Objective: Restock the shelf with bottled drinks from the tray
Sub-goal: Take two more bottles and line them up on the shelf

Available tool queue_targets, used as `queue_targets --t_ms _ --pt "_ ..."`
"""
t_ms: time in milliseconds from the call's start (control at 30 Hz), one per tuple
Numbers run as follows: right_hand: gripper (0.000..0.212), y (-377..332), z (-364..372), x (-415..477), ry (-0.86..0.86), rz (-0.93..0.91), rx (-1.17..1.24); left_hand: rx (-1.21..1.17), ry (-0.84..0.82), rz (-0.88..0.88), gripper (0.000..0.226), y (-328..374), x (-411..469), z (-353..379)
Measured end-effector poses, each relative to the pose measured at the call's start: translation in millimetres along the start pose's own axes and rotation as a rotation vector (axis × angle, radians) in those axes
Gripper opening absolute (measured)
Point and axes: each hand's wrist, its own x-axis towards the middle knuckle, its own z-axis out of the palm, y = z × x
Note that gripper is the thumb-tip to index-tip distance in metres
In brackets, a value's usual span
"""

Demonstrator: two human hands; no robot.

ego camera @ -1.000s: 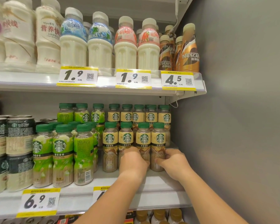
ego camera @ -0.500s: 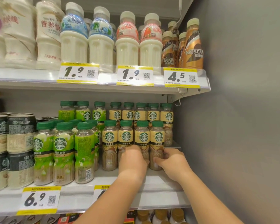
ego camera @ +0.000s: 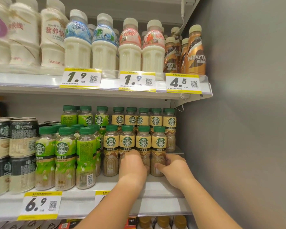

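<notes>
Four beige-labelled plastic bottles (ego camera: 111, 146) are standing upright on the shelf (ego camera: 157, 189), their green caps pointing up. The left hand (ego camera: 132, 167) is resting against the middle two, with its fingers hidden, so I cannot tell their spread. Just to its right, the right hand (ego camera: 177, 169) is curling its thumb and fingers (ego camera: 169, 160) round the smooth, cylindrical end bottle (ego camera: 158, 146).

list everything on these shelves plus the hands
tan starbucks latte bottles: four in front, more behind; middle shelf, right
green starbucks latte bottles: three in front, more behind; middle shelf, centre
starbucks cans: dark and cream, stacked; middle shelf, left
white milk drink bottles: blue, pink or plain labels; top shelf
nescafe bottles: brown-gold; top shelf, right
price tags: four readable, yellow-white; shelf edges
left hand: on front tan bottles
right hand: grips rightmost front tan bottle
</notes>
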Motion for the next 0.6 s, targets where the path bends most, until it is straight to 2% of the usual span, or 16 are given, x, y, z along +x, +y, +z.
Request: queue_targets --t_ms 133,300,400,500,600 --pt "0.032 0.4 0.2 -0.2 0.000 0.003 -0.011 0.019 0.006 -0.003 0.033 0.0 -1.4 -1.8" --pt "0.044 -1.6 -0.8 -3.9 -0.019 0.020 -0.060 0.033 -0.051 0.003 0.043 0.8 -4.2 -3.7" --pt "0.054 -10.7 -1.6 -11.3 -0.010 0.021 -0.283 0.076 -0.087 0.035 0.043 -2.4 -8.5 -10.0" --pt "0.067 -19.4 -2.7 -20.0 0.087 -0.049 -0.615 0.225 -0.074 0.174 0.033 -8.2 -15.1 -20.6" --pt "0.081 -26.7 -4.1 -31.9 0.113 -0.081 -0.755 0.346 -0.096 0.291 0.043 -16.3 -24.2 -32.3"
